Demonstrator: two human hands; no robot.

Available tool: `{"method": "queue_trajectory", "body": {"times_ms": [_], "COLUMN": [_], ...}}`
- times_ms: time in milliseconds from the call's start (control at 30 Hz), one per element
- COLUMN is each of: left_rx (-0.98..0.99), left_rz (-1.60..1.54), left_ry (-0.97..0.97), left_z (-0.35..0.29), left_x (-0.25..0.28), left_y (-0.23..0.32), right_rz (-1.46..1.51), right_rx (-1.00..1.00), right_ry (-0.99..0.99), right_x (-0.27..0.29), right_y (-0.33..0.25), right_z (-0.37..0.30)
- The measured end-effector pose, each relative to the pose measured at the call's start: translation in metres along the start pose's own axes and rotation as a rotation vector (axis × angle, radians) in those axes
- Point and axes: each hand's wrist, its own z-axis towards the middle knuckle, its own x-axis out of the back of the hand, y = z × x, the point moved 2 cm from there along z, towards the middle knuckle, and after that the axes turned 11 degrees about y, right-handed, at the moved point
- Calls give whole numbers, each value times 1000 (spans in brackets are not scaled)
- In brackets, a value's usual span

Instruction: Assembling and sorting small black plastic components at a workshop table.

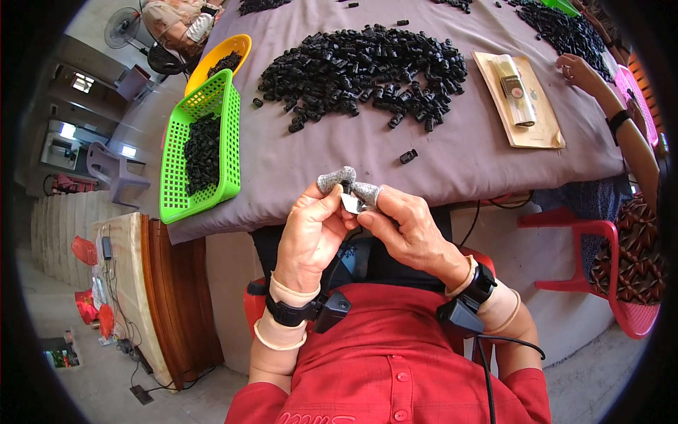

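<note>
Above my lap, just in front of the table edge, both hands come together in a pinch. My left hand (pixel 307 237) and my right hand (pixel 409 230) wear grey fabric covers on their index fingers. Between the fingertips is a small black plastic piece (pixel 346 189), mostly hidden, with a small white piece (pixel 352 204) just below it. I cannot tell whether the two are joined. Beyond my hands, a single black cord lock (pixel 408 156) lies on the cloth. Farther back spreads a large pile of similar black cord locks (pixel 360 71).
A green basket (pixel 229 148) holding black pieces stands left, with a yellow bowl (pixel 242 46) behind it. A booklet (pixel 540 127) with a plastic-wrapped packet (pixel 518 95) lies right on the purple cloth (pixel 487 169). Another person's hand (pixel 583 73) reaches near a pile at far right.
</note>
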Motion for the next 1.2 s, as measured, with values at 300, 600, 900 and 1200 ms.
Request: {"method": "queue_trajectory", "body": {"times_ms": [300, 600, 900, 1200], "left_rx": [-1, 22, 46, 38], "left_rz": [2, 16, 0, 17], "left_ry": [43, 23, 11, -22], "left_z": [-2, -2, -1, 1], "left_x": [1, 1, 2, 5], "left_y": [1, 1, 1, 0], "right_rz": [45, 50, 24, 7], "right_rx": [6, -48, -17, -15], "right_ry": [-16, -40, -35, -24], "right_x": [-1, 0, 1, 0], "right_y": [0, 1, 2, 4], "right_z": [0, 0, 0, 0]}}
